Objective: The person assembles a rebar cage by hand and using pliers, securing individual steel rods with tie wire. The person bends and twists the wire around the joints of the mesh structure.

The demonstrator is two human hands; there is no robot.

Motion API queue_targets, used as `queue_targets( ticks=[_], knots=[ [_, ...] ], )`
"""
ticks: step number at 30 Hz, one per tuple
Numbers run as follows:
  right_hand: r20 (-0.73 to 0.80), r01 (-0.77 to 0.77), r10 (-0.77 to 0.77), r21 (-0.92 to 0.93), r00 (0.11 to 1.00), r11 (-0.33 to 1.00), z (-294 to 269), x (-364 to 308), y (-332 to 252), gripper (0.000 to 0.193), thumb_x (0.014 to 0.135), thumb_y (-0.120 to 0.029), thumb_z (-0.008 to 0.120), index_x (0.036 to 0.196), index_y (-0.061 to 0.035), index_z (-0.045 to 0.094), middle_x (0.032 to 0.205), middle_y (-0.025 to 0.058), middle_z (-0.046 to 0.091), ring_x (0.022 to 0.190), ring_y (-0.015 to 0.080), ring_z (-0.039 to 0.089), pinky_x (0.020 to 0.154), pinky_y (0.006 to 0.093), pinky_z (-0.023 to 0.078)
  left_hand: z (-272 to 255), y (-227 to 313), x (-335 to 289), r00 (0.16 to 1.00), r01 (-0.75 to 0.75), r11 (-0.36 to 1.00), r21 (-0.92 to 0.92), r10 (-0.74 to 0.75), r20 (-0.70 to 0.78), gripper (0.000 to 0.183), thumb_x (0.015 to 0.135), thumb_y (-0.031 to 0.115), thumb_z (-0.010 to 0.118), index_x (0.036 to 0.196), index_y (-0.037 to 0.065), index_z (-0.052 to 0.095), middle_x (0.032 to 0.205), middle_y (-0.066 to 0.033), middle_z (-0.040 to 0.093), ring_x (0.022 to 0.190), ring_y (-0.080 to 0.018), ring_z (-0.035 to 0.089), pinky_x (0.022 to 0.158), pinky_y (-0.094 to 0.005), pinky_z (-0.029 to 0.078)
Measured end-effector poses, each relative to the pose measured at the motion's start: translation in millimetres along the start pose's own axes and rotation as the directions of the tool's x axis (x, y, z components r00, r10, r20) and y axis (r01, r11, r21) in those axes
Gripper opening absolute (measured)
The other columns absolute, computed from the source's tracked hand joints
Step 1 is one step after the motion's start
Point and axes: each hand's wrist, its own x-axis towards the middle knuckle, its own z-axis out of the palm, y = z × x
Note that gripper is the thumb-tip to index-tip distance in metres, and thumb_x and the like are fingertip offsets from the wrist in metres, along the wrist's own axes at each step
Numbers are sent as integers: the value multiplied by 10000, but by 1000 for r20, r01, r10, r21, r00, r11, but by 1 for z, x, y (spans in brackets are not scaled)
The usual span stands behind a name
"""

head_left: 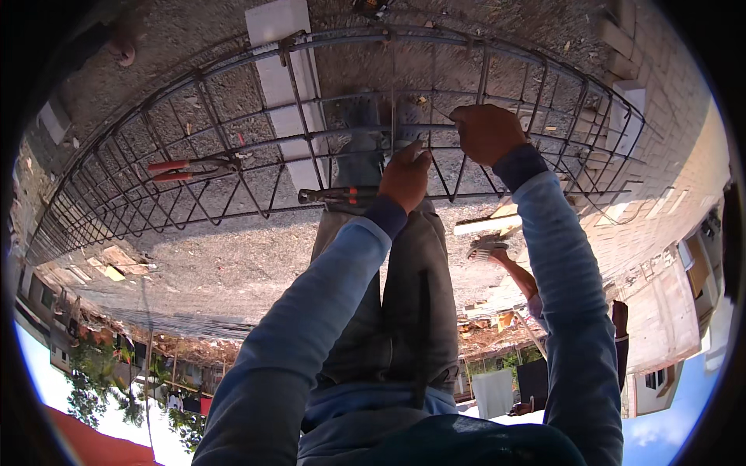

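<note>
A long cage of steel reinforcing bars spans the view in front of me. My left hand is closed at its near side, thumb and fingertips by a cross bar; what it pinches, if anything, is too small to make out. Farther to the right, my right hand is curled shut over the cage with its fingertips pointing left. I cannot tell what lies between those fingers. Left of my left hand rests a pair of pincers with reddish marks on its handles. Red-handled cutters lie on the cage farther left.
Under the cage runs a pale block or slab on gravelly ground. Stacked blocks line the right. Another person's leg and sandalled foot show at the right, near a wooden piece. At the upper left is another person's hand.
</note>
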Motion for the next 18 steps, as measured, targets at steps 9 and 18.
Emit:
queue_targets(
  ticks=[9,18],
  knots=[
    [329,188,-122,-177,936,966,-8,52,-11,157,734,-148,548,799,-99,683,810,127,662,811,313,640,745,432,511,33,4,17,984,77,944,322,-21,-175,596,885,295,515,1304,-67,294,1255,-404,361,1121,-527,434,954,-489,389],
    [106,172,-148,-275,983,946,21,52,-1,94,706,-81,588,742,-110,670,779,92,652,798,292,643,712,422,514,18,46,-7,973,230,972,57,-228,-40,580,883,311,501,1326,-13,316,856,-293,622,852,-451,604,774,-491,480]
  ],
)
